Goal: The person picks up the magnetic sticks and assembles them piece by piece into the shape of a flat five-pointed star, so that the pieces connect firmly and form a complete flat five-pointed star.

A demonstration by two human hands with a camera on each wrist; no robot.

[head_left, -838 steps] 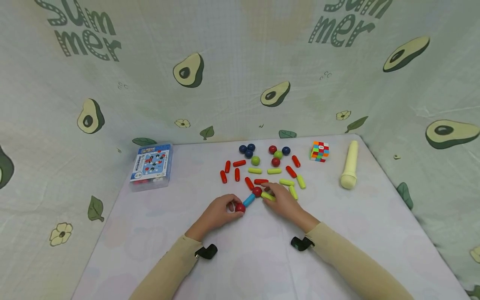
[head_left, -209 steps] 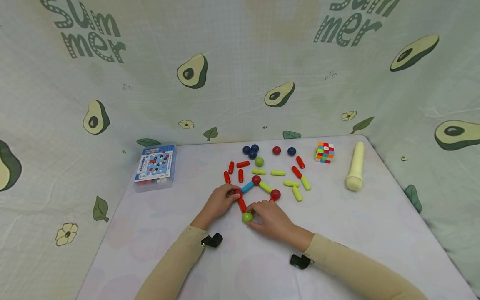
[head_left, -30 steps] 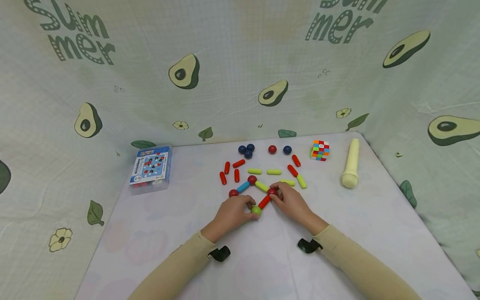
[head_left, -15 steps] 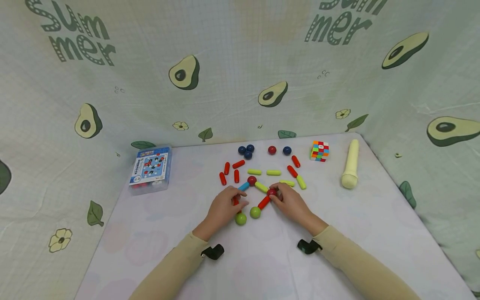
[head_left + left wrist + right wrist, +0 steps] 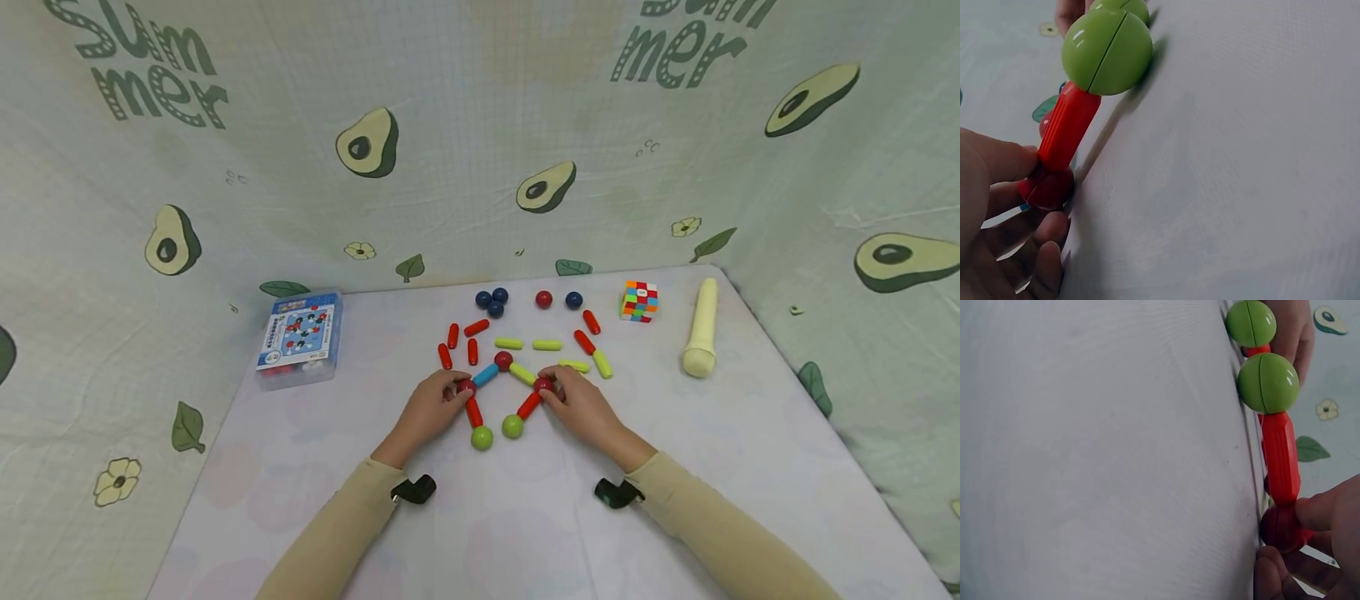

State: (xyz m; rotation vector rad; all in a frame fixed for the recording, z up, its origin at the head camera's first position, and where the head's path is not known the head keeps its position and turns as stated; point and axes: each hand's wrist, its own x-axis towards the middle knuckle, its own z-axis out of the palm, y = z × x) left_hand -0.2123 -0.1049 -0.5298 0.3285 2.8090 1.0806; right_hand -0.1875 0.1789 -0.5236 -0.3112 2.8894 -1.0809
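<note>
A chain of magnetic balls and rods lies on the cloth in an open ring. My left hand [image 5: 429, 410] pinches its left red ball [image 5: 1049, 189], from which a red rod [image 5: 1069, 127] runs to a green ball [image 5: 482, 438]. On the other side my right hand [image 5: 587, 408] grips another red ball [image 5: 1283, 529], joined by a red rod [image 5: 1281, 456] to a second green ball [image 5: 513, 426]. A blue rod [image 5: 486, 374] and a yellow-green rod [image 5: 522, 374] meet at the top red ball [image 5: 503, 361]. The two green ends stand apart.
Behind the chain lie loose red rods [image 5: 472, 352], yellow-green rods [image 5: 547, 344], dark blue balls [image 5: 496, 309] and a red ball [image 5: 543, 299]. A puzzle cube [image 5: 640, 302] and a cream stick [image 5: 701, 329] are at right, a plastic box [image 5: 298, 339] at left.
The chain has grown from two red balls and a blue rod. In the last second my left hand left the right-side green ball and moved left to the red ball; my right hand stayed.
</note>
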